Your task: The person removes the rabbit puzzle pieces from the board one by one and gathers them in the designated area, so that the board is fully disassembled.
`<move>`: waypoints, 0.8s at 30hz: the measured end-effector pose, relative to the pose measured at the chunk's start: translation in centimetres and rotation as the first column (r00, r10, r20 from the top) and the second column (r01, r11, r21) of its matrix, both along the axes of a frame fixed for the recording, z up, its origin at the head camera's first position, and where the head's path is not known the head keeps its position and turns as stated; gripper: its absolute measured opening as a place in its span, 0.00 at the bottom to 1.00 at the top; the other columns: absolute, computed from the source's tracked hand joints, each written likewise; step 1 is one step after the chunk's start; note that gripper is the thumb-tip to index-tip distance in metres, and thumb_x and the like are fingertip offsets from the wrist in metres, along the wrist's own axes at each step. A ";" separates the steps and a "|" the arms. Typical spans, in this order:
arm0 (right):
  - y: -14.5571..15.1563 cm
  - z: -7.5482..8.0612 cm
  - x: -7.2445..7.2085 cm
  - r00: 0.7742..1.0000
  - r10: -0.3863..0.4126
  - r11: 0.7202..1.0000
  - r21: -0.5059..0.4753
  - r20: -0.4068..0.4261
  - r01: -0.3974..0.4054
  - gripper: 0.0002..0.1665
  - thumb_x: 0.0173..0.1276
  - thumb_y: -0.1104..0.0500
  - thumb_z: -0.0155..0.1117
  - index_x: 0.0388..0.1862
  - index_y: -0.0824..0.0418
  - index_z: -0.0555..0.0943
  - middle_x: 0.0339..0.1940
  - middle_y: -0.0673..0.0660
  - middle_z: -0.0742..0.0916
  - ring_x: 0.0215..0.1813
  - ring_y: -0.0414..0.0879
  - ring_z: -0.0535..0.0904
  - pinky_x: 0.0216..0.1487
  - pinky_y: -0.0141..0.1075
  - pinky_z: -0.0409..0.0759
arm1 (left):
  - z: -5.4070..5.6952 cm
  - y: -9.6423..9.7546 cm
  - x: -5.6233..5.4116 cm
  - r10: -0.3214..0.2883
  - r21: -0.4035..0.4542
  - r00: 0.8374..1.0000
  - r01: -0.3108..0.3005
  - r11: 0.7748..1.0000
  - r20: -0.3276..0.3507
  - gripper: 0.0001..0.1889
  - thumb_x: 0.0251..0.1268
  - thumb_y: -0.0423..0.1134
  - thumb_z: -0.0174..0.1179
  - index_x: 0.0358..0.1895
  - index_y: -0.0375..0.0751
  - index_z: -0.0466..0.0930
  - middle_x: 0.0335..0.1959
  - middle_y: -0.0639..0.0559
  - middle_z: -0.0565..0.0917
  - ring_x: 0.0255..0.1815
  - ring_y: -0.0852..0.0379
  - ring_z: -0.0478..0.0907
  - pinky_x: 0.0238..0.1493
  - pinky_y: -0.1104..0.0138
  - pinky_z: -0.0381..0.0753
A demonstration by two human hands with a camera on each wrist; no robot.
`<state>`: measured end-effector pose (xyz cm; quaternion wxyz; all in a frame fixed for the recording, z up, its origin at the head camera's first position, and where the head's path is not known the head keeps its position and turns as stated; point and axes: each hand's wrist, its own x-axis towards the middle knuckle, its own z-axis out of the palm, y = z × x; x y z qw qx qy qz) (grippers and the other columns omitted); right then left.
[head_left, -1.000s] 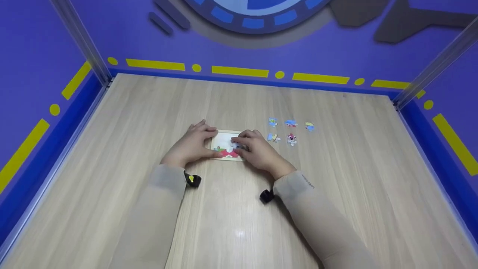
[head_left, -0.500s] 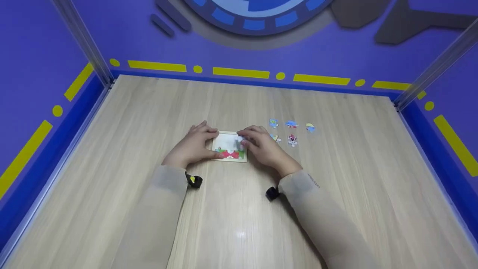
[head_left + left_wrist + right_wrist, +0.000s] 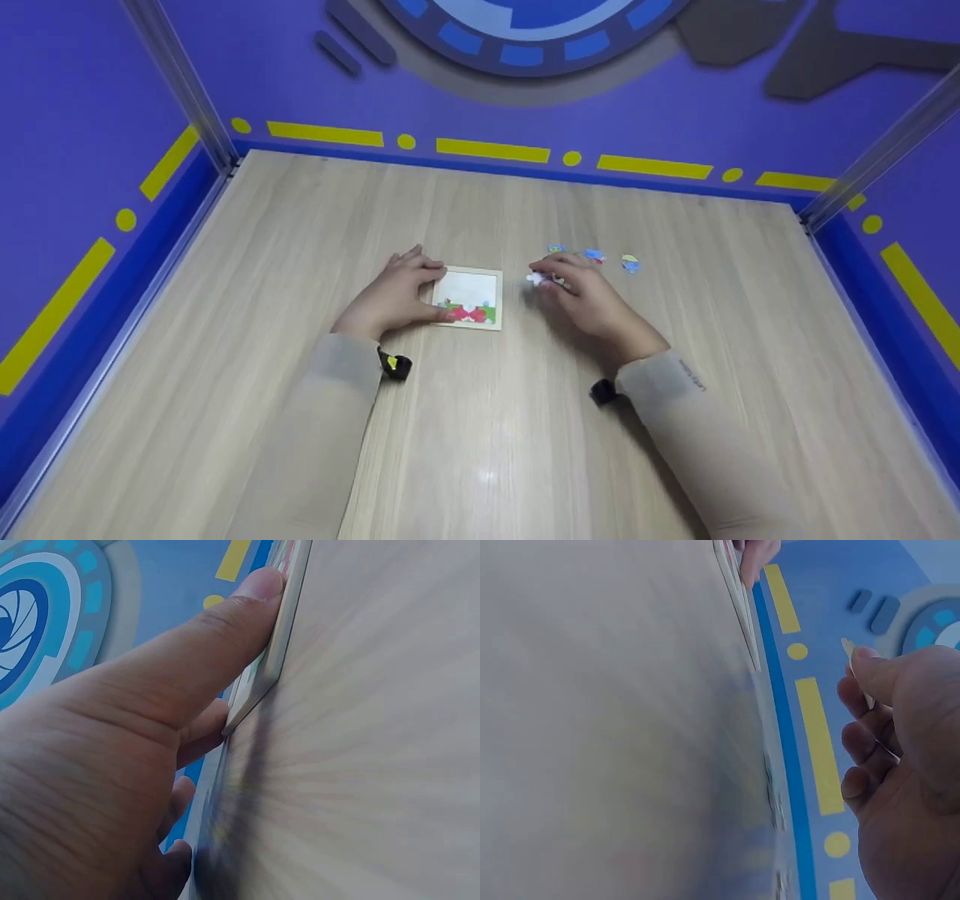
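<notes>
A small square puzzle tray with a pale wooden rim lies on the table. Red and green pieces line its near side; the rest of its bed shows white. My left hand holds the tray's left side, thumb over the near corner and fingers at the far corner. Right of the tray, my right hand pinches a puzzle piece between thumb and fingers. In the right wrist view this piece is edge-on and off the table.
Beyond my right hand lie loose puzzle pieces: one partly covered, a blue and red one, and a yellow and blue one. My fingers hide others nearby. Purple walls with yellow marks enclose the wooden table.
My right hand has lifted the puzzle piece out of the tray and carried it right, towards the loose pieces. My left hand keeps its hold on the tray.
</notes>
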<state>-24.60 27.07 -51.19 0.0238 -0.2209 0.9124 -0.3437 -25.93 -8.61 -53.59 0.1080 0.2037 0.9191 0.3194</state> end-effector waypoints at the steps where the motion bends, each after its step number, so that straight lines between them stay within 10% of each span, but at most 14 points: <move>1: 0.5 0.1 0.1 1.000 -0.006 1.000 0.000 -0.003 0.006 0.21 0.90 0.56 0.63 0.75 0.58 0.86 0.75 0.57 0.86 0.81 0.58 0.78 0.87 0.60 0.77 | 0.0 0.0 0.0 0.000 -0.002 1.000 0.000 1.000 -0.002 0.48 0.65 0.52 0.83 0.84 0.39 0.74 0.88 0.45 0.72 0.99 0.39 0.45 1.00 0.43 0.35; 10: 4.8 0.7 0.4 0.997 -0.070 0.996 -0.050 0.043 0.072 0.22 0.88 0.59 0.65 0.77 0.59 0.84 0.75 0.58 0.80 0.68 0.54 0.76 0.65 0.45 0.80 | -0.1 0.0 -0.1 -0.008 -0.012 1.000 0.008 1.000 -0.007 0.48 0.65 0.53 0.84 0.84 0.39 0.74 0.87 0.45 0.74 0.99 0.40 0.46 1.00 0.44 0.36; 24: 10.5 1.0 0.2 0.981 -0.188 0.981 -0.046 0.040 0.189 0.24 0.84 0.58 0.72 0.75 0.57 0.86 0.72 0.59 0.83 0.70 0.56 0.76 0.66 0.47 0.74 | 0.0 0.0 0.0 -0.002 -0.013 1.000 0.002 1.000 -0.017 0.49 0.64 0.57 0.84 0.84 0.39 0.75 0.86 0.46 0.75 0.99 0.41 0.47 1.00 0.44 0.36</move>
